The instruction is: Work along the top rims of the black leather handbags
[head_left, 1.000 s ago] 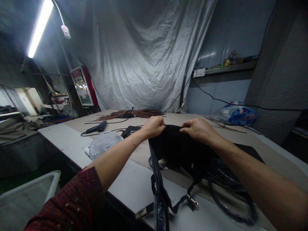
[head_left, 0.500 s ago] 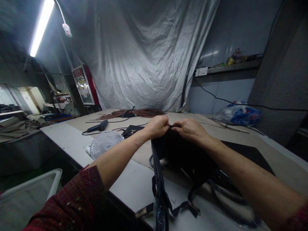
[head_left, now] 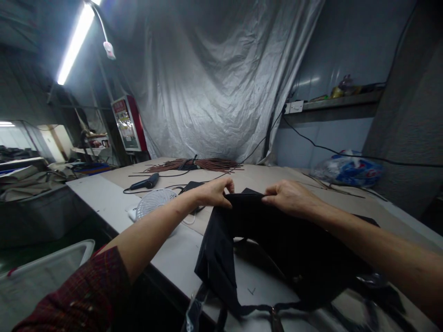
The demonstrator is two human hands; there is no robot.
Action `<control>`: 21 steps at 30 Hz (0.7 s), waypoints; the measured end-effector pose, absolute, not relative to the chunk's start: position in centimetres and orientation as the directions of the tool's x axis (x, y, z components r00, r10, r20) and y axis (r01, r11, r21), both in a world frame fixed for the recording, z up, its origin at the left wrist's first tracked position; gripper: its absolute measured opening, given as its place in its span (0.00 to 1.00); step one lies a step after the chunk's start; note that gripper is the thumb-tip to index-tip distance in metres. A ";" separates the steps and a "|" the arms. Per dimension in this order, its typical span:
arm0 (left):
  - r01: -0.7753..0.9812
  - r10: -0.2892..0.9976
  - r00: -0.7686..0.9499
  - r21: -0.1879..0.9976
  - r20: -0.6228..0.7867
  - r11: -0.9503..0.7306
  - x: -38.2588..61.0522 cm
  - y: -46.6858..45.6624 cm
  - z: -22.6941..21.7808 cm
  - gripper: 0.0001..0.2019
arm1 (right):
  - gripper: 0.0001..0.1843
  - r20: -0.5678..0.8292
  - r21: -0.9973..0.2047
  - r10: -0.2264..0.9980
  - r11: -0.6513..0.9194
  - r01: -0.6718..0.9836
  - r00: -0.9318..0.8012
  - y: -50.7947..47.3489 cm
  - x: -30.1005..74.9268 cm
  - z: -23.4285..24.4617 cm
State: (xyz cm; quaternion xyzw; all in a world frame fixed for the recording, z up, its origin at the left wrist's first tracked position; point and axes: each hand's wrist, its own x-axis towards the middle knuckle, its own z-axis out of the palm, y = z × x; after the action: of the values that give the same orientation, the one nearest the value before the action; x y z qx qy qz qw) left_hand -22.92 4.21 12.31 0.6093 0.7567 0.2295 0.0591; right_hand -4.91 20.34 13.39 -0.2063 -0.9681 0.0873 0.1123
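A black bag (head_left: 277, 240) with straps and metal buckles hangs over the near part of the worktable (head_left: 104, 198). My left hand (head_left: 214, 192) pinches the bag's top edge at its left end. My right hand (head_left: 292, 198) is closed on the same edge a little to the right. The bag's body drapes down toward me, and its straps (head_left: 263, 311) trail over the table edge at the bottom of the view.
A small white fan (head_left: 152, 203) lies left of my left forearm. Behind it are a dark corded hand tool (head_left: 145, 183) and a bundle of brown cords (head_left: 194, 163). A blue and white plastic bag (head_left: 349, 168) sits at far right. A pale bin (head_left: 41, 276) stands lower left.
My hands, close together on the bag's top edge half a second ago, have spread apart and dropped slightly. The bag now drapes wider and lower toward me.
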 end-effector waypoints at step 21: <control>0.997 0.872 -0.042 -0.043 0.488 0.071 -20.6 4.6 12.5 0.06 | 0.13 0.213 -0.284 0.429 0.887 0.364 -0.878 20.8 -4.4 12.7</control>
State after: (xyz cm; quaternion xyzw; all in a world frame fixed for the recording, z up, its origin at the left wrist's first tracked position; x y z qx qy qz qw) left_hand -20.62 4.58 12.53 0.6631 0.7044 0.1568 -0.1988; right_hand -4.36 20.80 12.73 -0.2061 -0.9617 0.1186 0.1362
